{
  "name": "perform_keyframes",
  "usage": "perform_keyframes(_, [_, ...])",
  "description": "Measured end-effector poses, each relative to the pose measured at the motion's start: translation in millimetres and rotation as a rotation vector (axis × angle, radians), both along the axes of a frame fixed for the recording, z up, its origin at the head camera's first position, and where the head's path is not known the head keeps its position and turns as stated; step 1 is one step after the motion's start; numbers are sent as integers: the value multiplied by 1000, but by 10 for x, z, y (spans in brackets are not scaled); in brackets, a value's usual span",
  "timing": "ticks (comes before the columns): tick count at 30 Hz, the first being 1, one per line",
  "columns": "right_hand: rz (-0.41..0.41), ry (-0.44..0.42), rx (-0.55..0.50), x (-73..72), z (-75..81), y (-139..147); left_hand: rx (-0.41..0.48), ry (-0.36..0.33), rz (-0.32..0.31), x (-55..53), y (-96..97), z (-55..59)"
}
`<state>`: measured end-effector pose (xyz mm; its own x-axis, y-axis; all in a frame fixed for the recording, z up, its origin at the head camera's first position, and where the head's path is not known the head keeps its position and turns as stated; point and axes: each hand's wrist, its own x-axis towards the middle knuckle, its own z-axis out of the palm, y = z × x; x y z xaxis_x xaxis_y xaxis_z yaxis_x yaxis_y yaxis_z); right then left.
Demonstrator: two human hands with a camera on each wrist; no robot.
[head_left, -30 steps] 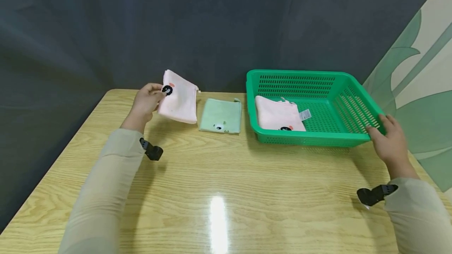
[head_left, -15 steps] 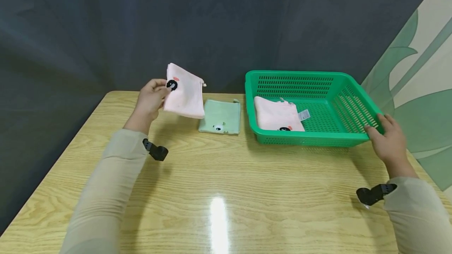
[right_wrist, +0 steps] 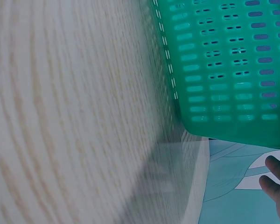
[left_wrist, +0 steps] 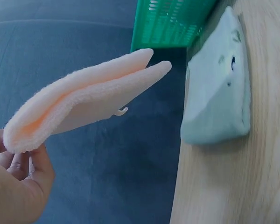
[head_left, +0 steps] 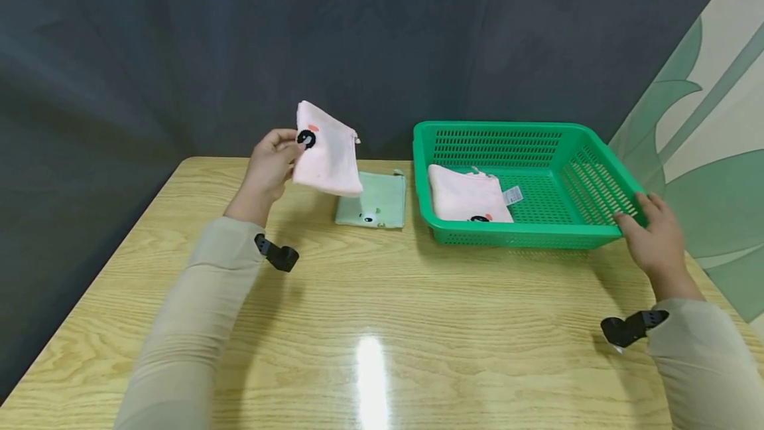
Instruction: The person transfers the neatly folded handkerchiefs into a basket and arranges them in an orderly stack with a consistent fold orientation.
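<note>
My left hand (head_left: pixel 273 161) pinches a folded pink towel (head_left: pixel 330 154) by its left edge and holds it in the air. A black round patch and an orange-red spot mark the towel. From the left wrist, the towel (left_wrist: pixel 84 95) shows its fold at the hand, its layers parting at the far end and a small hanging loop below. Just under it, a folded pale green towel (head_left: pixel 376 199) with a stitched face lies on the table. At the far right my right hand (head_left: pixel 658 237) grips the near right corner of a green plastic basket (head_left: pixel 525 234).
Inside the basket, against its left side, lies another folded pink towel (head_left: pixel 468 194) with a white label (head_left: pixel 512 195). The wooden table (head_left: pixel 447 324) ends at a dark curtain (head_left: pixel 334 32) behind. A patterned wall (head_left: pixel 716 204) borders it on the right.
My left hand has carried the pink towel right and slightly up, so it now overlaps the green towel's corner in view. The right hand and basket stay nearly still.
</note>
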<state>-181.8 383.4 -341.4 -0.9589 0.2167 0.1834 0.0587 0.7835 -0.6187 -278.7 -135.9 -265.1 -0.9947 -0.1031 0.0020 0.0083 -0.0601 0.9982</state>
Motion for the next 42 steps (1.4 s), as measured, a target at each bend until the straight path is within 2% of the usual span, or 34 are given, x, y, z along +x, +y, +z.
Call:
perform_keyframes(13, [6,-4,0,-9,3,-7,114,12,-36,52,221,59])
perform_keyframes(20, [6,0,-13,1,-6,-1,139,57,-71,77,350,86])
perform_keyframes(42, [1,-4,-19,-11,-11,10,235,75,-135,155,656,208])
